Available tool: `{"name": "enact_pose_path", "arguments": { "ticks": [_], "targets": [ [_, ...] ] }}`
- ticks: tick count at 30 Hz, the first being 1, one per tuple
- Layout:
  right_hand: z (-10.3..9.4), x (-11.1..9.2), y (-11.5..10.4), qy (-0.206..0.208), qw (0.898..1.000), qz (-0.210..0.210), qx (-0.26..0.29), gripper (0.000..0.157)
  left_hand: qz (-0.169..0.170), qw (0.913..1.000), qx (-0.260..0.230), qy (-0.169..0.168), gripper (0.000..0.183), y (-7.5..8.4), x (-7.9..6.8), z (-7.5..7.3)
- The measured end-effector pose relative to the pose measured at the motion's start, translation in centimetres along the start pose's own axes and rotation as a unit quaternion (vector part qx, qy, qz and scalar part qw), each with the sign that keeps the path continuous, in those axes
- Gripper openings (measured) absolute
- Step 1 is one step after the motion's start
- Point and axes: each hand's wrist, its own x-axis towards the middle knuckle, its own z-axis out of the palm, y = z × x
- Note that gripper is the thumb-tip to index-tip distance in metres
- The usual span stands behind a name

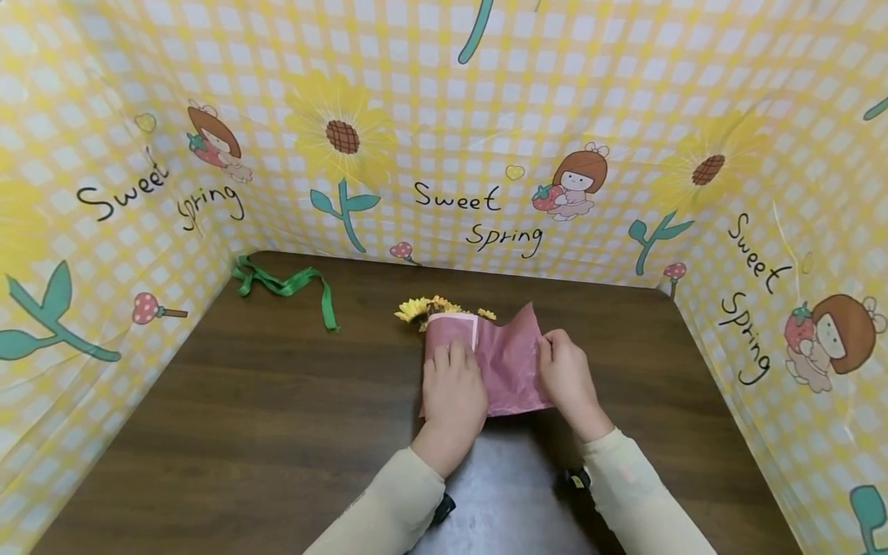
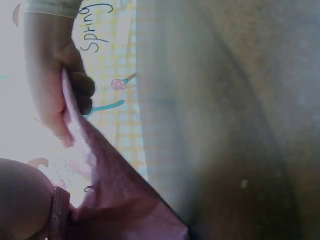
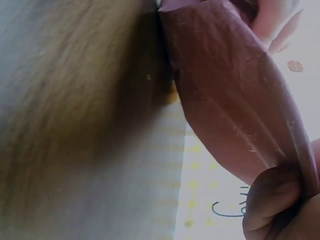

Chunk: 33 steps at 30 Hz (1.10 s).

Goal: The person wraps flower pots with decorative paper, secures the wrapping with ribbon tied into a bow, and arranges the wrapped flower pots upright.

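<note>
Sheet of pink, white-edged paper [image 1: 512, 370] on dark-brown wooden table [image 1: 243, 401], yellow flower heads [image 1: 415, 310] protruding beyond: left hand [image 1: 454, 393] presses, fingers extended; right hand [image 1: 567, 374] pinches one edge; wrapping seems in hand, next needing a snug fold.

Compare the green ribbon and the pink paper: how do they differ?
The green ribbon is narrow; the pink paper is a broad sheet. The green ribbon lies loosely bunched, untouched; the pink paper is gripped by the right hand, the left hand resting on it. Both look thin and flexible.
</note>
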Motion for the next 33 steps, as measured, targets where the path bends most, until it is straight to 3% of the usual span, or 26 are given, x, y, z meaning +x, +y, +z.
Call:
{"name": "enact_pose_path", "arguments": {
  "ticks": [4,11,18,27,33],
  "targets": [
    [-0.2,0.1,-0.7,0.006,1.000,-0.008,0.001,0.020,-0.004,0.9998,-0.008,0.019,0.032,-0.1,-0.1,0.5],
    [-0.5,0.4,-1.9,-0.003,1.000,-0.004,0.013,0.019,-0.006,0.9998,-0.005,0.018,0.040,-0.1,-0.2,0.9],
    [-0.8,0.6,-2.8,-0.027,0.999,0.006,0.028,0.020,-0.012,0.9997,-0.013,0.014,0.026,-0.1,-0.2,0.9],
    [-1.2,0.8,-4.0,-0.056,0.998,0.019,0.008,0.024,-0.003,1.0000,-0.003,0.001,0.022,-0.3,-0.2,0.5],
    [-1.4,1.1,-5.2,-0.063,0.998,0.005,-0.024,0.023,0.004,0.9999,-0.010,0.009,0.024,-0.3,-0.2,0.4]
  ]
}}
